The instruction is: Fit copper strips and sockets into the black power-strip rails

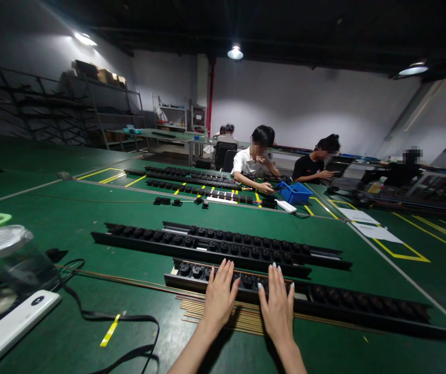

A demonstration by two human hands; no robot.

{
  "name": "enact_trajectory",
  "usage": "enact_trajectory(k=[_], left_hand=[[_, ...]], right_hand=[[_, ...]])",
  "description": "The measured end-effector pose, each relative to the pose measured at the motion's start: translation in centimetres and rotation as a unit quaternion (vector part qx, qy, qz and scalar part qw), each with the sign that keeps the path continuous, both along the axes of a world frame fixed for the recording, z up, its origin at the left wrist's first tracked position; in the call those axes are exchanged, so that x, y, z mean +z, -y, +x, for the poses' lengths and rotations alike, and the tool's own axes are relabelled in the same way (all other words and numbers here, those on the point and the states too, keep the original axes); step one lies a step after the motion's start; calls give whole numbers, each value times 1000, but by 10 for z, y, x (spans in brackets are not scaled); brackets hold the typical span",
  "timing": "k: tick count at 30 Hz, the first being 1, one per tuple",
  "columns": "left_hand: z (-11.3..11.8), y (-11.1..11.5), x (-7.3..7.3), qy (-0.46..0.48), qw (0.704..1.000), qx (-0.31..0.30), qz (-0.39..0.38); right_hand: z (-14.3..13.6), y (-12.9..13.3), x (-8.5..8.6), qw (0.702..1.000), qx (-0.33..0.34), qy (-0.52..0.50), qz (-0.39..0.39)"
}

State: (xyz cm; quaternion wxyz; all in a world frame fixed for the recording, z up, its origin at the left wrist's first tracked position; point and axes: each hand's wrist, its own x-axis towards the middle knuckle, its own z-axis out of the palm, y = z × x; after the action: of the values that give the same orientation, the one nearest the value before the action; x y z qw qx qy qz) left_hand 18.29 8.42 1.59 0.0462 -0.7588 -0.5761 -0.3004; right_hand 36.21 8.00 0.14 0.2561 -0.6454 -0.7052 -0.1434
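Observation:
My left hand (220,293) lies with fingers stretched out over the near black channel rail (378,316), its fingertips at the row of round black parts (186,269) inside. To its right, my right hand (278,301) rests flat in the same way, fingers apart, across the rail's near edge. Neither hand grips anything. Beneath both hands, a bundle of thin brass-coloured rods (242,318) lies on the green table, partly covered by them. Behind this rail, another black rail (137,243) filled with round black parts lies roughly parallel, with a further one (254,240) just beyond.
At left stand a clear plastic jug (12,259) and a white device (16,324); a black cable (109,316) curls nearby. Across the table, a person in white (248,161) sits by a blue bin (295,193). White paper sheets (376,232) lie at right.

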Motion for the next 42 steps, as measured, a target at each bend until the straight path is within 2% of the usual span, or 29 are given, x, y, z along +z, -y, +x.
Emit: enact_trajectory(k=[5,9,14,22,25,30,34,39,42], left_hand=[[0,0,-1,-5,1000,5,-1],[1,0,-2,-15,1000,8,3],[2,0,-8,-26,999,23,29],[6,-2,-15,-19,998,37,50],[7,-2,-16,-23,997,44,51],[7,1,-14,-28,998,35,45],[7,2,-12,-19,998,35,49],[8,2,-13,-14,998,35,53],[6,2,-16,-17,998,33,59]], right_hand=[[3,0,-7,1000,4,19,-16],[7,0,-6,1000,2,15,-23],[20,-3,-9,999,-34,-13,10],[28,-8,-23,999,-20,-31,38],[34,-9,-26,996,-34,-60,61],[43,-10,-29,995,-9,-79,53],[42,-9,-28,996,-14,-70,57],[31,-4,-17,997,-36,-42,58],[26,-3,-15,999,-13,0,48]])
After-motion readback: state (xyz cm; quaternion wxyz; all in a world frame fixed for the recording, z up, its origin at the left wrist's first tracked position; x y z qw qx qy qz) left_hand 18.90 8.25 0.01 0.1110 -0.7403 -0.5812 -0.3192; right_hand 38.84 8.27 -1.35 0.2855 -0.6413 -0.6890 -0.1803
